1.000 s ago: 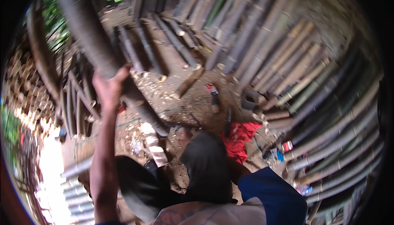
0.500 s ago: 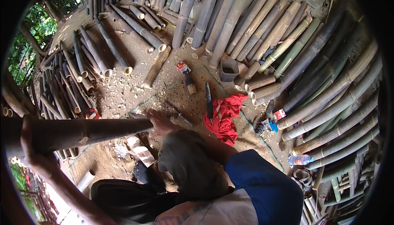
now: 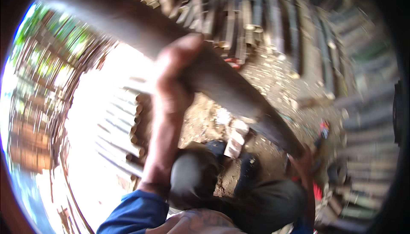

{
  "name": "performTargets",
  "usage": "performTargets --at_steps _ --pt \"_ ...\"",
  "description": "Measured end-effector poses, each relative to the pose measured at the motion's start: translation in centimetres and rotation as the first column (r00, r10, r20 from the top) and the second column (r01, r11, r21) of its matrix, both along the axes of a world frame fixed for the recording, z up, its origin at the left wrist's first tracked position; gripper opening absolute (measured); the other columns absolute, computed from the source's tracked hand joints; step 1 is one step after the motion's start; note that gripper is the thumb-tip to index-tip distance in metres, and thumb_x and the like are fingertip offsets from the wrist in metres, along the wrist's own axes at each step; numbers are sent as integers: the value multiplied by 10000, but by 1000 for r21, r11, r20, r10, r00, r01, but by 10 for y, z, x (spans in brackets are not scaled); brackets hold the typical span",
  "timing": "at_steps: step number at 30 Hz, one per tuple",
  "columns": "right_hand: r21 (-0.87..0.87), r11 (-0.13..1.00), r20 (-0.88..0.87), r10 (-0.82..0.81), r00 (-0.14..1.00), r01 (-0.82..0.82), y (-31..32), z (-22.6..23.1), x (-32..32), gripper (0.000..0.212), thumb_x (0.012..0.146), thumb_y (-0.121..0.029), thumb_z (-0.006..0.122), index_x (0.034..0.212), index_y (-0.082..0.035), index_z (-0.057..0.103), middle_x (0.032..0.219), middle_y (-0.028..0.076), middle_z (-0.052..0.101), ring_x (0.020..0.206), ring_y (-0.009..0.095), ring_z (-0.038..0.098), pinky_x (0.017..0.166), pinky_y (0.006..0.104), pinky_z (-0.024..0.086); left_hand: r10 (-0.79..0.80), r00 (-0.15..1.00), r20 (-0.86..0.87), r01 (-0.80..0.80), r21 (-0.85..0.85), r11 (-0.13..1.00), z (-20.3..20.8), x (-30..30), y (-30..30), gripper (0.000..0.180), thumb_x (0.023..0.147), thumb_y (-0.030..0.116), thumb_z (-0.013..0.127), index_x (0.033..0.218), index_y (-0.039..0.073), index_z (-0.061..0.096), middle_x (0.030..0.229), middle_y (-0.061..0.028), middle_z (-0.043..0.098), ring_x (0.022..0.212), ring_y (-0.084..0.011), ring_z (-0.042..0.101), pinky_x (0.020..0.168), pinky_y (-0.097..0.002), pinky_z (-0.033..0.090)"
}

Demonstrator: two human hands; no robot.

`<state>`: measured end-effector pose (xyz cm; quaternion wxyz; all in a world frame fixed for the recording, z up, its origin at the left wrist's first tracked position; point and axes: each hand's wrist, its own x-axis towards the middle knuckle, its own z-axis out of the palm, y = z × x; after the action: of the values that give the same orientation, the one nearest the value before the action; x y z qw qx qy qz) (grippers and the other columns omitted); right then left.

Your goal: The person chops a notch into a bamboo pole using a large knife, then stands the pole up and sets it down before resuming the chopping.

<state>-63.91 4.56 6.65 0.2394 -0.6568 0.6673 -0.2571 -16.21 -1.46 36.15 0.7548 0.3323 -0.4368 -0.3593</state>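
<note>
A thick dark bamboo pole (image 3: 226, 84) slants across in front of me from the upper left to the lower right. My left hand (image 3: 175, 72) is wrapped round its middle, slightly blurred. Down at the thinner end, my right hand (image 3: 303, 163) grips the pole beside my knee; motion smears its fingers. Under the pole, between my feet, lies a pale wooden block (image 3: 236, 138) on the dirt.
Bamboo poles (image 3: 243, 16) lie in a row at the far side. Shorter cut lengths (image 3: 134, 131) are piled at left beside bright glare. More blurred poles (image 3: 367, 144) line the right. A red cloth (image 3: 317, 190) lies near my right arm; chips litter the ground (image 3: 273, 80).
My view has turned to the left and everything is blurred by motion. The pole, nearly level before, now slants down to the right, with both hands still on it.
</note>
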Motion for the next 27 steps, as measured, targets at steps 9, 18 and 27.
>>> performTargets --at_steps 9,18,27 --pt "-8 999 -152 -51 987 50 6 -16 -81 1011 655 -384 956 1476 -6 503 1406 223 588 1348 414 551 1128 494 435 30 892 -451 170 398 901 -161 18 -11 545 907 425 708 1161 -55 663 1067 -209 719 1036 -329 698 998 -474 557" --pt "126 983 -477 178 861 -133 11 -5 -72 937 594 -299 950 1380 0 536 1290 248 580 1267 478 533 1083 547 437 279 740 -612 166 569 805 -300 63 0 462 911 419 734 1144 34 626 1039 -174 707 1030 -327 698 967 -499 561" --pt "267 905 -544 426 723 -332 -52 27 30 734 564 -245 928 1180 -30 593 1176 216 601 1166 448 549 1012 560 451 394 700 -596 35 579 814 -375 145 10 377 986 332 681 1240 60 623 1102 -99 644 1042 -253 644 970 -428 531"
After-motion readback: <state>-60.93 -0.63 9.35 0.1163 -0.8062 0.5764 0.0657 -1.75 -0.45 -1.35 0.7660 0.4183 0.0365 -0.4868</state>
